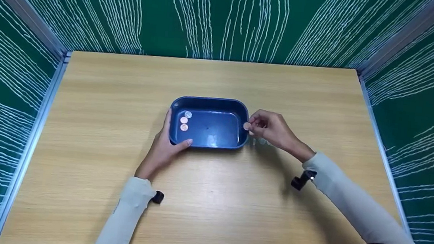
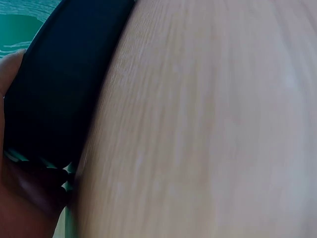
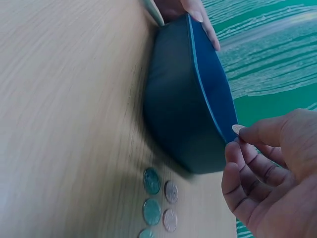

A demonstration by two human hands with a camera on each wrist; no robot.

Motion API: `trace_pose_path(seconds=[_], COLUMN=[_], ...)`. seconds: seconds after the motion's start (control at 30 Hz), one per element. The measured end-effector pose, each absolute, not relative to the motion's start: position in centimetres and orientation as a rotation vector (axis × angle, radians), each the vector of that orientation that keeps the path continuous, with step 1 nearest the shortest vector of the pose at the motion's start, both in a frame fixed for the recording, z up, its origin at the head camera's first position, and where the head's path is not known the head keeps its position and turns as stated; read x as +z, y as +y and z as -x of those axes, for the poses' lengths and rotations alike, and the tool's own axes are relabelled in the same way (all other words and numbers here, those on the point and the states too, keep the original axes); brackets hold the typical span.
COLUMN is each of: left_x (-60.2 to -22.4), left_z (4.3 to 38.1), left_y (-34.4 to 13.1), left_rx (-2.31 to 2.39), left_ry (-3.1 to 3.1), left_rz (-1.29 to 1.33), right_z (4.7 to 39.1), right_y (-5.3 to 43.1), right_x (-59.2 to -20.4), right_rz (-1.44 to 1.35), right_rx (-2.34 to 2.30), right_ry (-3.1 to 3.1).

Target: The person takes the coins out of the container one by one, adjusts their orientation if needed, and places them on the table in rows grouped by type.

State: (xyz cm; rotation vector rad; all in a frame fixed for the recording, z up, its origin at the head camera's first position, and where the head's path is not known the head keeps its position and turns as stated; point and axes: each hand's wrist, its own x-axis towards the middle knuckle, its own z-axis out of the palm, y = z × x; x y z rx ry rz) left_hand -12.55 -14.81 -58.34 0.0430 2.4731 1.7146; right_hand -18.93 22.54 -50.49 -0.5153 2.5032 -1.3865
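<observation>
A blue plastic box (image 1: 214, 148), rounded at the corners, stands on the wooden table. Inside it, three coins (image 1: 184, 120) form a short column towards the left end. My left hand (image 1: 160, 148) grips the box's left end, its thumb over the near rim and fingers along the side wall. Between thumb and fingertips my right hand (image 1: 274, 129) pinches a coin (image 3: 237, 129) at the top of the right rim. Under that hand, several more coins (image 3: 152, 211) lie on the table beside the box, some greenish, some silvery.
The light wooden table (image 1: 97, 166) is closed in at the back and sides by green panels (image 1: 155, 20) with white wavy lines. Metal posts rise at the two back corners. Small black wrist cameras (image 1: 158, 197) are strapped over both sleeves.
</observation>
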Motion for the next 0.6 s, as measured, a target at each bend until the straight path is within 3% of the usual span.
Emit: trace_pose_path(seconds=[0.6], left_x=[-58.4], left_z=[12.6], left_y=[-14.8], left_rx=[1.716], left_ry=[2.493], left_rz=[-0.063], right_z=[18.4], right_y=[27.7], right_x=[-53.6], right_rz=[0.339], right_rx=[-1.429], right_ry=[2.583])
